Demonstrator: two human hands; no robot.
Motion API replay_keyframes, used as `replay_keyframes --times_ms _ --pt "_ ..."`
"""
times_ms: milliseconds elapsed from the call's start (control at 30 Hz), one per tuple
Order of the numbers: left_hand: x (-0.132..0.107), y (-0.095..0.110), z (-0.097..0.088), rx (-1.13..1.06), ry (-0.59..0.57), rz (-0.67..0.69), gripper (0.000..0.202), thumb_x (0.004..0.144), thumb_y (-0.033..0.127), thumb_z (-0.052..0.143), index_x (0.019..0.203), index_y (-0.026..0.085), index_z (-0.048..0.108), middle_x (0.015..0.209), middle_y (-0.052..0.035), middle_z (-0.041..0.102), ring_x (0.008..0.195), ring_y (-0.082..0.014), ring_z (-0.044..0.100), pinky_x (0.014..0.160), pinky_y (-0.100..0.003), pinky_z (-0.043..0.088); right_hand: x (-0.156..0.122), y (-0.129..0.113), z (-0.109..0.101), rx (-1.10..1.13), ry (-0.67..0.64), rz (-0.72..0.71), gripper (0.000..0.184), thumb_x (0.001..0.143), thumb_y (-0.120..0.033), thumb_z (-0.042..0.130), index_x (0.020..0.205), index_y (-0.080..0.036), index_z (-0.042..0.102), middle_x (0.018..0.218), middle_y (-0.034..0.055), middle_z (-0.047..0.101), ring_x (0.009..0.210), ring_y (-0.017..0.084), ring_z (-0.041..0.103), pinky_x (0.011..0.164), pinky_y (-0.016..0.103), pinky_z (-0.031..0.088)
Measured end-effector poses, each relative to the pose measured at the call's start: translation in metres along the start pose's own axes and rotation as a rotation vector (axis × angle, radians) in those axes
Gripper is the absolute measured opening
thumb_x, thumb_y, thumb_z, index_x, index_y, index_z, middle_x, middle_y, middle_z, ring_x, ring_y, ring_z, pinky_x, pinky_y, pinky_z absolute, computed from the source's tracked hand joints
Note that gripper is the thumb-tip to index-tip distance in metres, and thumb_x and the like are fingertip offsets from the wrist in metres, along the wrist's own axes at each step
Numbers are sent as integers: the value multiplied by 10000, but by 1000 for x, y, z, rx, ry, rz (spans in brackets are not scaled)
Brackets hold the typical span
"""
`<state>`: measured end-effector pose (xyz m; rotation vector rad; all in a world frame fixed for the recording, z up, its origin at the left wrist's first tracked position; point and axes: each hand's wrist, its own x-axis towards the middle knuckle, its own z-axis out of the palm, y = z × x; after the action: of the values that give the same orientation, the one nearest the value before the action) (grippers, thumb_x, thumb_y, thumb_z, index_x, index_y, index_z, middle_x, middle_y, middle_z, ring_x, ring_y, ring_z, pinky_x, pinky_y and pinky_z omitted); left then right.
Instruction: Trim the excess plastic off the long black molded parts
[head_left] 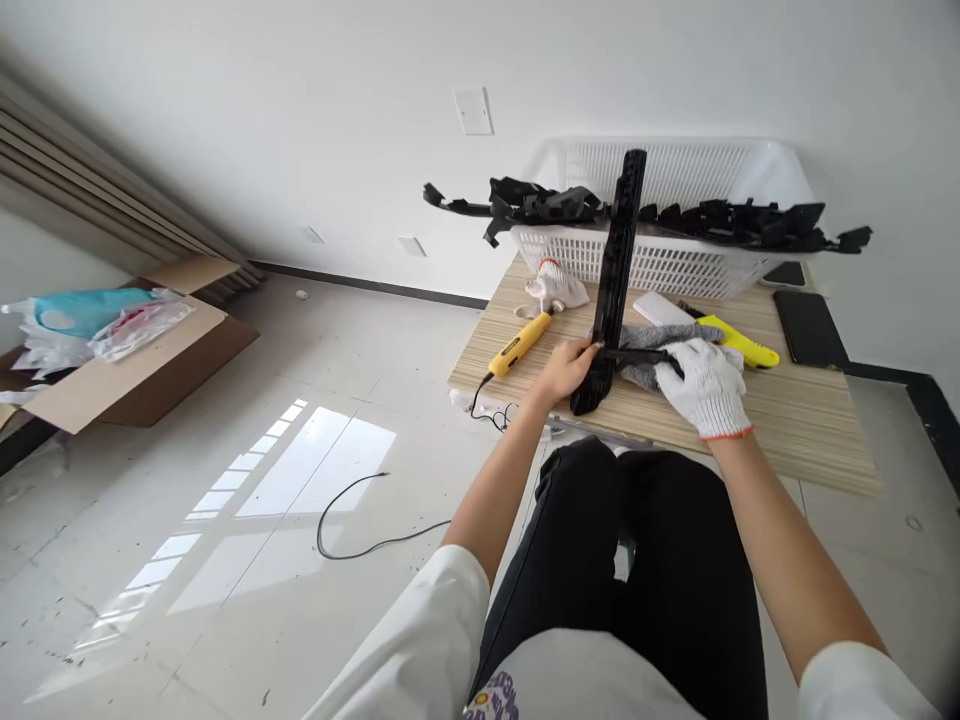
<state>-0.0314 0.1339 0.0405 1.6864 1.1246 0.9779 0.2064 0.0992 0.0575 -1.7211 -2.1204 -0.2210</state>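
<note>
well, here i see my left hand point(568, 370), bare, closed around the near end of the long black plastic strip point(616, 262). the strip lies on the wooden table point(795, 425) and runs away from me, its far end propped on the rim of the white basket point(660, 265). that prop seems to keep it raised and steady, while the left-hand clamp stops it sliding.

my right hand point(705, 388) wears a white knit glove, fingers folded tight over a slim dark tool point(637, 355) that points left and meets the strip's right edge just beside my left fingers. the glove on the tool hand alone looks like protection against a slip. a grey cloth point(637, 373) lies under that spot, probably padding.

both forearms reach forward from my lap, elbows bent, wrists low to the tabletop, the hands close together.

a yellow corded tool point(520, 346) lies left of the strip, a spare white glove point(559, 288) beyond it, and a yellow knife point(741, 343) to the right. more black parts point(720, 218) fill the basket.
</note>
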Motion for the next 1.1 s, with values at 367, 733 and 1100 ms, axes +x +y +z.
replay_keyframes --times_ms 367,733,1100 --pt "8 1 -5 -213 -26 82 622 822 629 746 556 199 384 635 27 358 642 -125 363 633 -293 316 -6 -1 5 -81 111 -87 391 948 -401 467 956 -219 813 828 81 757 834 262 621 881 444 325" --pt "11 -11 -4 -398 -54 -56 545 905 567 709 621 204 418 603 58 251 505 -73 228 487 -281 174 -2 -1 5 -42 16 -31 429 961 -438 452 1063 -206 798 935 98 790 921 298 675 904 451 329" --pt "12 -11 -1 -270 -13 -6 630 867 658 710 546 191 433 575 15 421 556 -103 443 557 -268 421 3 -5 1 -79 -63 114 589 858 -745 508 762 -201 712 744 111 715 777 285 610 876 467 318"
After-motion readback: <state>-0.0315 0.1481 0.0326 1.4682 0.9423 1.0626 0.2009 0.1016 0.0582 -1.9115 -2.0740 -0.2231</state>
